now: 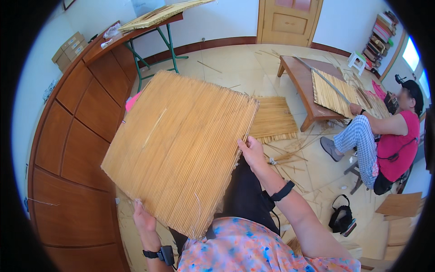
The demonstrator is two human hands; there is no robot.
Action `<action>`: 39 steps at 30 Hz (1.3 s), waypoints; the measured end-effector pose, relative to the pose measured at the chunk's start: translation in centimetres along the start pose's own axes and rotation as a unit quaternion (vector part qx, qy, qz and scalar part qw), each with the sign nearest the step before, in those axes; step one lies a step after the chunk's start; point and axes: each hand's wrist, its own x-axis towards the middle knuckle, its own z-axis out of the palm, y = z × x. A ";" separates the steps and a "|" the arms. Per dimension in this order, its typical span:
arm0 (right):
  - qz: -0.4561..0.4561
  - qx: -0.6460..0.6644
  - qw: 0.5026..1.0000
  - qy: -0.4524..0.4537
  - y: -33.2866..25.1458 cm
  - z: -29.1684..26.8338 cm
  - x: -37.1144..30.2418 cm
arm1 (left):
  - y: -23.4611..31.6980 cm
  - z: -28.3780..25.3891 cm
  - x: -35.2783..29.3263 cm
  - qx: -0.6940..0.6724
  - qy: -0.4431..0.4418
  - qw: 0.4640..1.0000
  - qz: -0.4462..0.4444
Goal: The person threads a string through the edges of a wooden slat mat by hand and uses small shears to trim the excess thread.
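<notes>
Straw mat (181,149) blocks the middle; wooden cabinet (77,206) walls off the left. Room to pass between straw mat and low table (297,72), over the floor (256,77).

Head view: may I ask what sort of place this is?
Probably a craft workshop: a large stalk panel, another panel on the low table, and loose stalks on the floor.

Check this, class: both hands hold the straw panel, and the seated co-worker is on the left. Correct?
One slip: the head view shows the seated co-worker on the right, not left. The left hand and right hand do hold the straw panel.
</notes>
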 end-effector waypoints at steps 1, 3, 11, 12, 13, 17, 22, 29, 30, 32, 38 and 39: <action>-0.002 0.004 1.000 -0.001 -0.3 0.1 0.0 | 0.3 -0.1 0.0 0.002 -0.001 1.000 0.004; -0.019 -0.041 0.999 0.000 -1.2 0.3 0.1 | 0.9 0.0 0.0 -0.022 0.005 1.000 0.001; 0.025 0.003 1.000 -0.004 -5.4 1.2 2.0 | 3.9 5.4 -1.0 -0.008 0.048 0.999 -0.012; 0.021 0.073 0.997 0.008 -5.3 1.2 2.7 | 4.2 6.4 -0.9 -0.009 0.056 0.998 -0.024; 0.018 0.142 0.989 0.022 -5.4 1.2 3.5 | 4.3 6.9 -0.3 -0.006 0.058 0.998 -0.025; 0.077 0.109 0.991 0.008 -8.7 2.3 5.0 | 4.5 7.8 1.3 -0.009 0.053 0.998 -0.029; 0.137 0.077 0.987 -0.024 -7.7 2.4 8.3 | 2.9 9.6 3.2 -0.042 0.094 0.995 -0.009; 0.222 0.118 0.968 0.016 -4.5 3.0 6.1 | -0.2 7.2 6.2 -0.072 0.126 0.989 0.004; 0.239 0.117 0.963 0.039 -4.7 3.5 4.9 | -0.4 7.0 6.2 -0.077 0.120 0.990 0.011; 0.261 0.150 0.953 0.016 -4.6 3.5 3.5 | -0.8 7.1 6.7 -0.085 0.107 0.991 0.014; 0.238 0.123 0.963 0.003 -2.3 4.4 3.0 | -1.9 6.8 8.1 -0.038 0.129 0.990 0.041; 0.234 0.126 0.964 0.005 -2.1 4.4 3.1 | -2.2 6.1 8.3 -0.044 0.103 0.992 0.050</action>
